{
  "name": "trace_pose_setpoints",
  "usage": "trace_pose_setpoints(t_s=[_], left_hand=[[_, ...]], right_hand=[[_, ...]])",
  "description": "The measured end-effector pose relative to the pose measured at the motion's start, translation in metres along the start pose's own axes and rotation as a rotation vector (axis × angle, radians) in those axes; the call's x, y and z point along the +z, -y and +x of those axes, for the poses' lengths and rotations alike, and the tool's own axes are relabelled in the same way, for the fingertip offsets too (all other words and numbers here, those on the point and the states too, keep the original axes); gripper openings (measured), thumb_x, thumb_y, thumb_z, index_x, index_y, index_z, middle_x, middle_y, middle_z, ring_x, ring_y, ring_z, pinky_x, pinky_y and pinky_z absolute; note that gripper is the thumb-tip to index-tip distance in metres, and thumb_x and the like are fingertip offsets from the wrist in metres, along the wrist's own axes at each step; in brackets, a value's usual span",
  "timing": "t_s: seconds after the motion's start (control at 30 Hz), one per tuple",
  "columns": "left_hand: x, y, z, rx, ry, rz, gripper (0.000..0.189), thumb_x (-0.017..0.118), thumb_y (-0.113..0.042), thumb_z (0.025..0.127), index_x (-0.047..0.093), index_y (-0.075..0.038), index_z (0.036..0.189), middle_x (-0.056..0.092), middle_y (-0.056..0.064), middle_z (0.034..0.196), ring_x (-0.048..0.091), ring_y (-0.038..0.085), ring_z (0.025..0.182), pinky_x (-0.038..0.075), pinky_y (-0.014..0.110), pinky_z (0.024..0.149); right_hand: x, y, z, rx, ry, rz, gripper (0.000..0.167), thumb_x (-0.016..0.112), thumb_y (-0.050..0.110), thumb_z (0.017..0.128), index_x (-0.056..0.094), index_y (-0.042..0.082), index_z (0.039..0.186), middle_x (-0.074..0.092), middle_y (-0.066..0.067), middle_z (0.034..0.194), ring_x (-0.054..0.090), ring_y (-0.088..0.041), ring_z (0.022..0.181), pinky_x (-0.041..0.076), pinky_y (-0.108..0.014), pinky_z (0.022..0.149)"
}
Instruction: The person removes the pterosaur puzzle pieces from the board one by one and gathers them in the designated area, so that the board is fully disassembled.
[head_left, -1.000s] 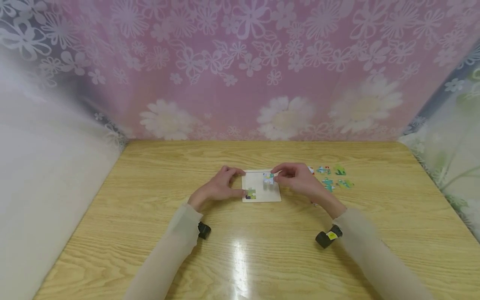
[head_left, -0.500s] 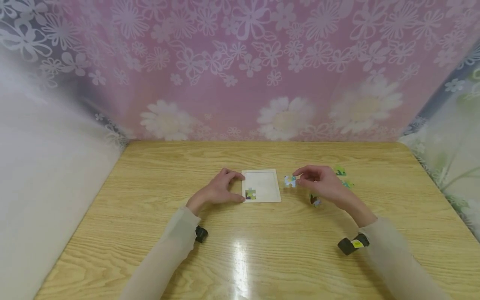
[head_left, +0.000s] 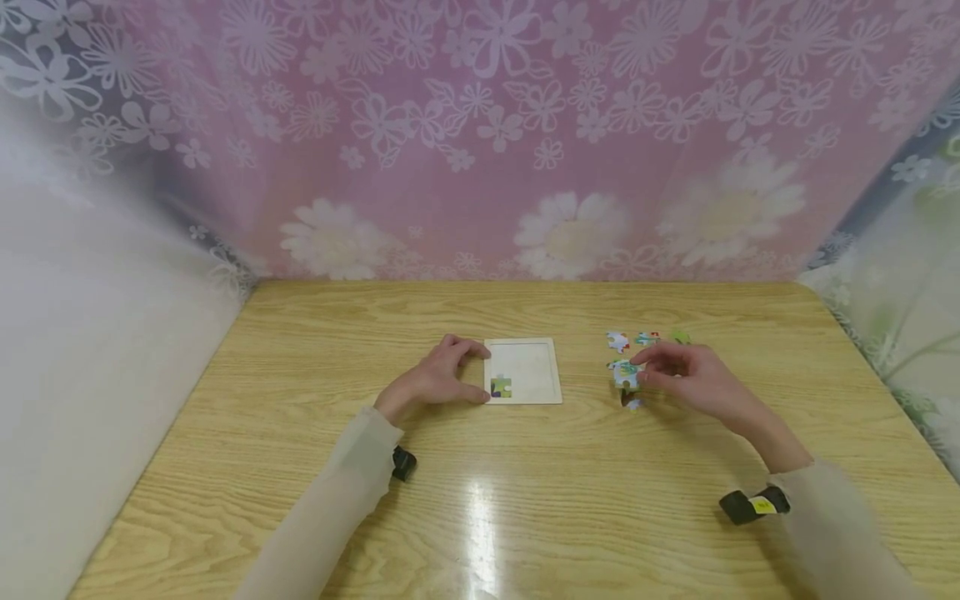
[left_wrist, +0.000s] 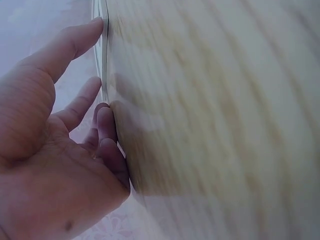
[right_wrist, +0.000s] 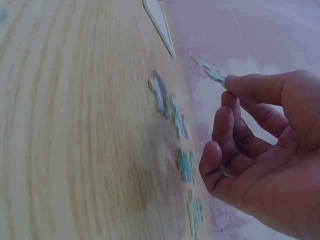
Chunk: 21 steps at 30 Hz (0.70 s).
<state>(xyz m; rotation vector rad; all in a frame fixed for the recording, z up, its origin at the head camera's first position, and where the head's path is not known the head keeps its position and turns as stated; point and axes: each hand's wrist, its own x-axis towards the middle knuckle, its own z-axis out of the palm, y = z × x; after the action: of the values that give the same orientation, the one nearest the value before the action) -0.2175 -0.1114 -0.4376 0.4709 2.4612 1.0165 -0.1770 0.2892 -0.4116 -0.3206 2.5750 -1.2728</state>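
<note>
The white puzzle tray (head_left: 530, 364) lies flat on the table, with a green jigsaw piece (head_left: 501, 388) in its lower left corner. My left hand (head_left: 435, 377) touches the tray's left edge with spread thumb and forefinger; the left wrist view shows the fingertips against that edge. To the right of the tray, my right hand (head_left: 701, 385) pinches a light blue and green jigsaw piece (head_left: 626, 375) between thumb and fingers. In the right wrist view this held piece (right_wrist: 216, 76) is raised off the table, above other loose pieces.
Loose jigsaw pieces lie right of the tray: a white and blue one (head_left: 618, 341), one with red (head_left: 647, 338), a green one (head_left: 680, 337) and a dark one (head_left: 627, 398). My right hand hides some. A flowered curtain (head_left: 465, 167) hangs behind the wooden table (head_left: 337, 333).
My right hand has carried the jigsaw piece from above the tray rightward to over the loose pieces. The left hand has stayed at the tray's left edge.
</note>
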Motion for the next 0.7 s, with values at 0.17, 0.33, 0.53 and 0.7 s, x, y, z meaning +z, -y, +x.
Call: trace_pose_setpoints(t_s=[0.17,0.33,0.53,0.7], left_hand=[[-0.001,0.000,-0.001,0.002,0.004,-0.013,0.061,0.082,-0.031,0.087,0.056,-0.023,0.141,0.041,0.005,0.145,0.042,0.026,0.128,0.036,0.051,0.112],[-0.001,0.000,0.000,0.007,0.007,-0.020,0.060,0.082,-0.030,0.087,0.056,-0.022,0.140,0.041,0.006,0.144,0.042,0.027,0.127,0.036,0.051,0.111],[-0.001,0.002,0.002,-0.002,0.017,-0.031,0.060,0.083,-0.030,0.086,0.056,-0.023,0.139,0.040,0.006,0.144,0.041,0.027,0.127,0.036,0.051,0.112],[0.000,0.003,0.004,-0.005,0.017,-0.021,0.060,0.083,-0.031,0.086,0.056,-0.024,0.139,0.040,0.006,0.146,0.041,0.027,0.127,0.036,0.051,0.111]], right_hand=[[-0.008,-0.012,-0.007,-0.012,0.015,-0.027,0.029,0.065,0.026,0.102,0.067,0.010,0.126,0.066,-0.010,0.105,0.063,-0.019,0.086,0.051,-0.030,0.070],[-0.016,-0.021,-0.015,-0.002,0.022,-0.054,0.029,0.064,0.024,0.103,0.066,0.008,0.127,0.067,-0.010,0.103,0.062,-0.018,0.082,0.050,-0.031,0.066],[-0.022,-0.029,-0.021,-0.001,0.027,-0.100,0.030,0.064,0.023,0.103,0.066,0.006,0.127,0.069,-0.009,0.105,0.062,-0.013,0.084,0.050,-0.030,0.066],[-0.024,-0.035,-0.023,0.015,0.034,-0.135,0.029,0.063,0.021,0.103,0.067,0.004,0.127,0.070,-0.010,0.106,0.062,-0.007,0.086,0.050,-0.028,0.065]])
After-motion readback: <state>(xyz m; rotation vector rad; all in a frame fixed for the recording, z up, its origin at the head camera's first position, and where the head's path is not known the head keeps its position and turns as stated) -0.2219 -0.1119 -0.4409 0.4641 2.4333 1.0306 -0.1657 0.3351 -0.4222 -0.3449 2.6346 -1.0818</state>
